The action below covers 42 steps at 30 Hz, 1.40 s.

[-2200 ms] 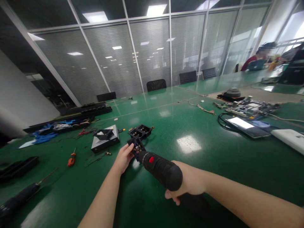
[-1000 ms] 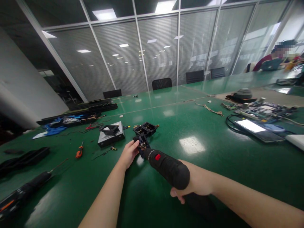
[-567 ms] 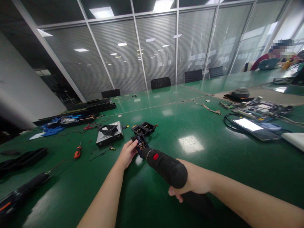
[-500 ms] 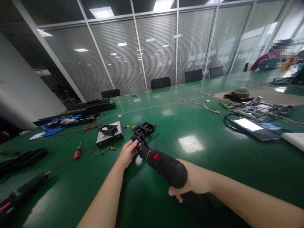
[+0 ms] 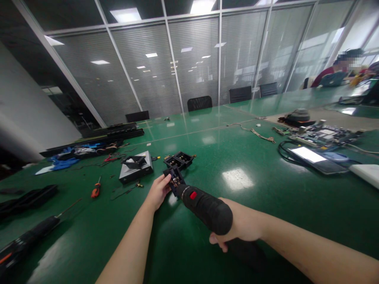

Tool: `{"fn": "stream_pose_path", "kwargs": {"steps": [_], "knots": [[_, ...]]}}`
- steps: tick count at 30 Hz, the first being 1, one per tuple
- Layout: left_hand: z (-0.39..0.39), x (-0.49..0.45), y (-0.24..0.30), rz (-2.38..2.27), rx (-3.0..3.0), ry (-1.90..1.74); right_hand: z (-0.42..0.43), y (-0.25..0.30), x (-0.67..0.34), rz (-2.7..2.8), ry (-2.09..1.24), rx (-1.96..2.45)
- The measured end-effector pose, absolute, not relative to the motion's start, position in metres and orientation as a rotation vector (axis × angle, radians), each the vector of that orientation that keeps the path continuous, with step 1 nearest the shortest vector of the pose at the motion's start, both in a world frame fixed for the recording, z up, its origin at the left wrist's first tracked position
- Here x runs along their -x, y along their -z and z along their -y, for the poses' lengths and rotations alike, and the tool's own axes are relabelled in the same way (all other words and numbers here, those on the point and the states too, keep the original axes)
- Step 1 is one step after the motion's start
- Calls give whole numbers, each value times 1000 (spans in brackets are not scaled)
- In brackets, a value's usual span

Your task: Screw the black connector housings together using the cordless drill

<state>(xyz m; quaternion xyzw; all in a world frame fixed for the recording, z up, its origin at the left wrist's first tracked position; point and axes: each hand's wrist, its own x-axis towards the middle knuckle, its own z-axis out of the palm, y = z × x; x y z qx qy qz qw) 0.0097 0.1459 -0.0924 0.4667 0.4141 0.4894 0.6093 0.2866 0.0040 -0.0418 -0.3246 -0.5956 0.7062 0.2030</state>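
Driver set to a held frame

We judge the step in hand to be fastening work on the frame, whether driving screws in or out we cannot say. Our left grip is clamped on the frame's near left edge, thumb over the rim. Our right grip is wrapped around the driver, whose nose points away from us, into the frame's lower right part. The frame sits tilted in front of us over the tabletop, just this side of two joined frames.

As we see it, the next move calls for a firm left hold and a driver lined up squarely, so that the tip does not slip among the small metal parts inside.

Much is hidden. The driver's body covers its bit, so we cannot tell whether the tip meets a screw. Most of our right fingers lie behind the tool, the trigger is out of sight, and the handle melts into dark green below. Our left fingertips are behind the frame; whether its underside rests on anything is unclear, as is whether it touches the joined pair. At the left edge a long-shafted tool is cut off, and at the right edge so is a white case.
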Motion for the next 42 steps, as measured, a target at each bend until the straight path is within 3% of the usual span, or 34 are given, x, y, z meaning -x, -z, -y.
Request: {"fn": "stream_pose_path", "kwargs": {"steps": [42], "knots": [[-147,-10,94,-953,-1073,-1142,-5,41,-288,1663,-1964,887]]}}
